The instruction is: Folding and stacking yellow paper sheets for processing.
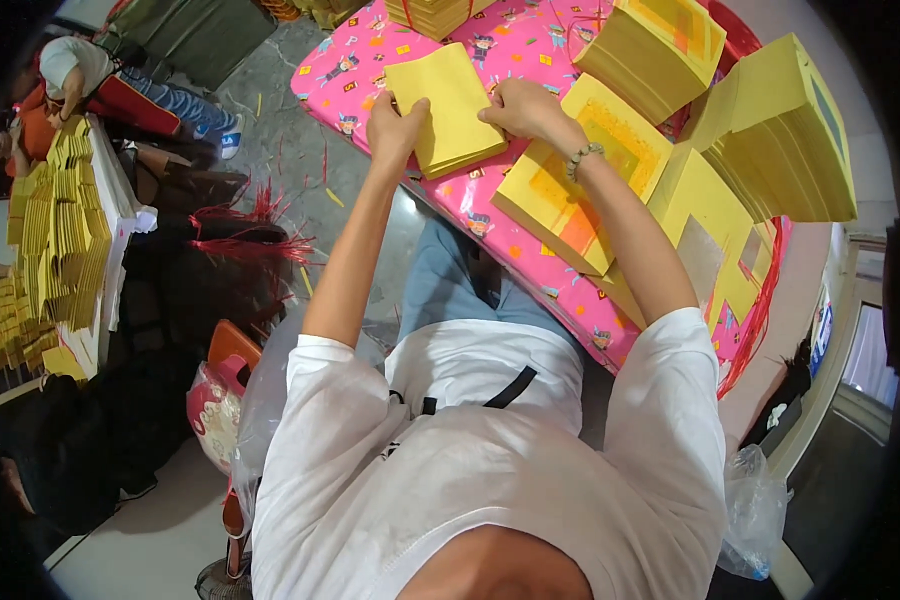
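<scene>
A small stack of yellow paper sheets (453, 105) lies near the edge of a table with a pink patterned cover (320, 85). My left hand (394, 130) grips its left edge, thumb on top and fingers at the side. At the opposite edge, my right hand (527, 107) is closed with thumb and forefinger against the paper; the other fingers are curled. A bead bracelet (582, 158) circles my right wrist. Just below that wrist sits a thick yellow paper block (555, 205) with orange and gold print, partly covered by my forearm.
Tall yellow paper stacks (770, 130) and another printed block (650, 60) crowd the table's right side. Red plastic strands (760, 320) hang over its edge. On the left, another table holds many folded yellow bundles (65, 235), with a seated person (75, 70) beyond. Red strands (260, 235) lie left of me.
</scene>
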Motion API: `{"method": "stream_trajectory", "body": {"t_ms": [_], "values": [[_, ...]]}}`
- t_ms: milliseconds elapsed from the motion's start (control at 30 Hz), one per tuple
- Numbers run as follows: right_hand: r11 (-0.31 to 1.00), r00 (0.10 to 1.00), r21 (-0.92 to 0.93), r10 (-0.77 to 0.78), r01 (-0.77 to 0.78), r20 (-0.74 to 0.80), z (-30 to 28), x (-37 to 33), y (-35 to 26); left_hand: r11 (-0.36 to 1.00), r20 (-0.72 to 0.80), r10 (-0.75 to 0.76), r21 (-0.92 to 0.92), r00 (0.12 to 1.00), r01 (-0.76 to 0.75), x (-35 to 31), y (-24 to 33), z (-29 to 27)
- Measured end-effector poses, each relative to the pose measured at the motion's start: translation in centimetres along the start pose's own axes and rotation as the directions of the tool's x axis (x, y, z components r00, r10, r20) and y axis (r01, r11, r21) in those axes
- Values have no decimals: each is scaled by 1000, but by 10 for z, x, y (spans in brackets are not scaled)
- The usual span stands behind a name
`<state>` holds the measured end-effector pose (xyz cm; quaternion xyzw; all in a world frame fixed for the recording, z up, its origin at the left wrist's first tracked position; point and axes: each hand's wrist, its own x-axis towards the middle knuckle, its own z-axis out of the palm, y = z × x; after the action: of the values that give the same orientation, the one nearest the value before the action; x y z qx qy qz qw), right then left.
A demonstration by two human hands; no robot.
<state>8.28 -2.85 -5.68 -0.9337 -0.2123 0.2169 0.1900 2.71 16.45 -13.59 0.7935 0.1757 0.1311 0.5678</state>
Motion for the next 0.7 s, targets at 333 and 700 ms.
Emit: {"method": "stream_trajectory", "body": {"t_ms": [333,700], "values": [[974,995,203,-99,97,1,-7,0,8,970,129,-76,-220,989,104,-5,30,-19],[773,993,634,-85,16,79,-13,3,20,945,-66,131,-295,989,-144,9,-4,-23]]}}
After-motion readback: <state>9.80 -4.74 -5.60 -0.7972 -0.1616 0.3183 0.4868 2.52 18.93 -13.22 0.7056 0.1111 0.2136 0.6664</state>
